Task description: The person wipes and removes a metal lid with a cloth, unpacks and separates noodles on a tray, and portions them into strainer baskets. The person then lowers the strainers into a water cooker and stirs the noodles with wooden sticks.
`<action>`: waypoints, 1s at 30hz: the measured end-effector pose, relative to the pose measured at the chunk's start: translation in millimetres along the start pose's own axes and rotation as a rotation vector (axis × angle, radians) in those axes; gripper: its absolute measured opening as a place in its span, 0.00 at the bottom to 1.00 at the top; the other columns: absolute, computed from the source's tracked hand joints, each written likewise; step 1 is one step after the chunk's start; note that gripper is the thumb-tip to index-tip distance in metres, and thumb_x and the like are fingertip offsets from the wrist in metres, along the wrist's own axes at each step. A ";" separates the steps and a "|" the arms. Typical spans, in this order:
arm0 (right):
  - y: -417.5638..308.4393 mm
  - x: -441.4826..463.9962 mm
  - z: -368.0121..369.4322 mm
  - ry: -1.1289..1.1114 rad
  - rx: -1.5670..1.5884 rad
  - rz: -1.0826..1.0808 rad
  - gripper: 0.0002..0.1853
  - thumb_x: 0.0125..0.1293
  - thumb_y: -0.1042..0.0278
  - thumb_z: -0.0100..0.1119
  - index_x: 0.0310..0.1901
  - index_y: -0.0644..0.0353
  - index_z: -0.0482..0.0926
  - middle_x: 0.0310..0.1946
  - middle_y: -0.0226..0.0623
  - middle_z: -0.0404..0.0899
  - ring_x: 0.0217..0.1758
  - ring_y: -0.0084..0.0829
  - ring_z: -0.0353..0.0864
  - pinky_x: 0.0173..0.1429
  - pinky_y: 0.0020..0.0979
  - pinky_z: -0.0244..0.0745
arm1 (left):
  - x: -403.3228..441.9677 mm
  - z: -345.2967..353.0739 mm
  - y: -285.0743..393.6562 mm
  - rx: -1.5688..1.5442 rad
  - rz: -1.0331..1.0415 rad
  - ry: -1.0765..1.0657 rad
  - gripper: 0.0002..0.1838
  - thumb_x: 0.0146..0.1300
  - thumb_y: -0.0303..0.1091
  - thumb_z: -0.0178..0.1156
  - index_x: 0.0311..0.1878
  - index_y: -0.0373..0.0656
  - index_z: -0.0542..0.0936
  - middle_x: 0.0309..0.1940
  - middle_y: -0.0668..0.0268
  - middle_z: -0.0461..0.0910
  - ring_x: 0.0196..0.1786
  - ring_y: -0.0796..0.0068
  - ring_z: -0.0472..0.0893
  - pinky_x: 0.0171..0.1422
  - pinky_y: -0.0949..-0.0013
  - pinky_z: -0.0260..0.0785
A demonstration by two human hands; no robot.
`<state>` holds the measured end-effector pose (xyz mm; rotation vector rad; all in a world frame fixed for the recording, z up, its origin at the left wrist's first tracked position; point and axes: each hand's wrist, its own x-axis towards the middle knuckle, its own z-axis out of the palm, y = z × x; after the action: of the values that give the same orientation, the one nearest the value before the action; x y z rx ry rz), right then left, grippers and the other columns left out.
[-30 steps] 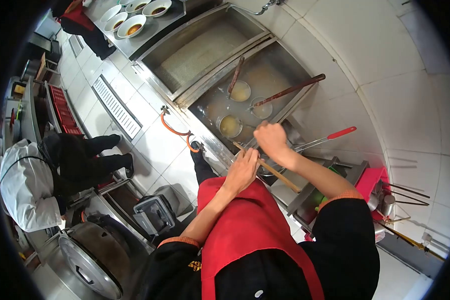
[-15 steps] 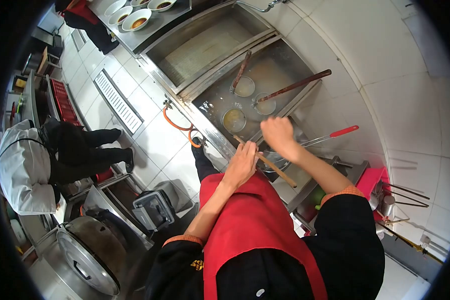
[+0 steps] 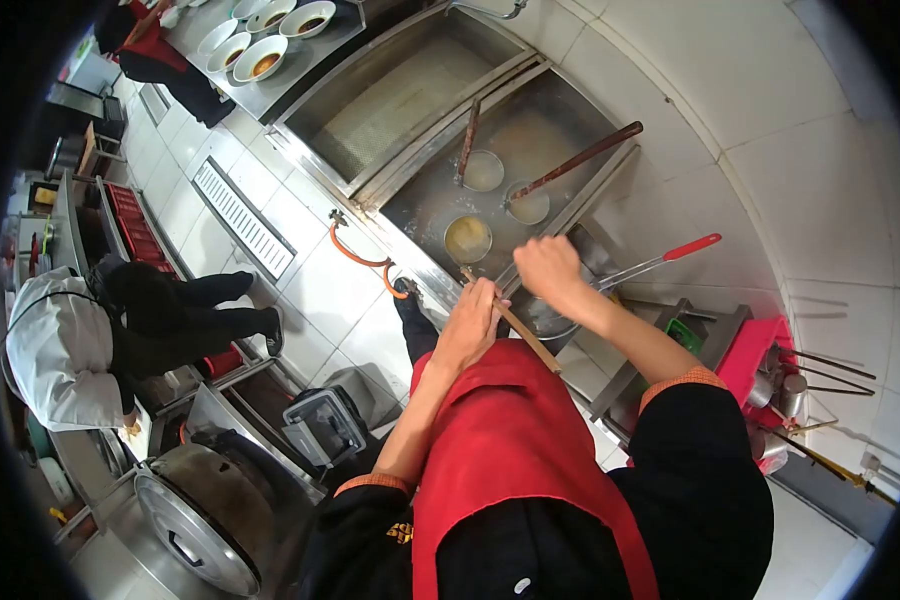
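My left hand [image 3: 470,325] is wrapped round a wooden stick [image 3: 530,340] in front of my red apron [image 3: 515,430]. To its right, my right hand [image 3: 550,270] is closed in a fist above a wire strainer [image 3: 552,318]; what it holds, if anything, is hidden. Beyond my hands, a vat of cloudy water [image 3: 420,195] holds three round baskets, the nearest [image 3: 468,239] with pale yellow contents. Dark reddish handles rise from the two others [image 3: 484,171] [image 3: 528,203]. A strainer handle with a red grip [image 3: 692,246] points right.
White bowls [image 3: 260,60] with dark sauce stand on a steel counter at the upper left. A person in white [image 3: 60,350] works at the left, another [image 3: 160,50] stands farther back. A large lidded pot [image 3: 195,530] is at the lower left. Pink cloth [image 3: 753,370] hangs right.
My left hand and the stick have shifted slightly relative to the vat, the stick now pointing more steeply. My right hand stays a fist. The camera view has shifted a little.
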<state>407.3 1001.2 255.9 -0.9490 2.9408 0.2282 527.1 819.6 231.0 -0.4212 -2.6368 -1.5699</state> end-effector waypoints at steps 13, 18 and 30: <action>25.7 -3.7 -11.0 0.063 0.105 0.080 0.05 0.59 0.68 0.69 0.27 0.54 0.89 0.27 0.46 0.89 0.35 0.45 0.94 0.38 0.46 0.84 | 25.6 -34.2 -14.1 -0.148 -0.291 0.024 0.07 0.83 0.29 0.51 0.57 0.36 0.71 0.49 0.43 0.82 0.56 0.38 0.83 0.61 0.48 0.74; 56.3 -57.5 -70.4 -0.047 0.127 0.097 0.04 0.62 0.67 0.68 0.34 0.52 0.90 0.35 0.43 0.90 0.39 0.47 0.93 0.40 0.49 0.84 | 41.8 -36.9 -38.4 -0.051 -0.221 0.149 0.10 0.87 0.31 0.49 0.58 0.33 0.71 0.48 0.41 0.81 0.53 0.35 0.82 0.59 0.50 0.74; 88.0 -234.6 -98.1 -0.236 0.204 0.693 0.12 0.80 0.55 0.60 0.54 0.46 0.90 0.42 0.41 0.88 0.42 0.53 0.91 0.45 0.55 0.84 | 33.6 -18.2 -32.3 -0.071 -0.372 0.306 0.10 0.89 0.31 0.46 0.61 0.34 0.71 0.47 0.49 0.83 0.52 0.53 0.84 0.62 0.54 0.75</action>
<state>546.6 1192.3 384.2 0.1366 2.8679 0.0475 484.8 796.3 218.1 0.3071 -2.5239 -1.6617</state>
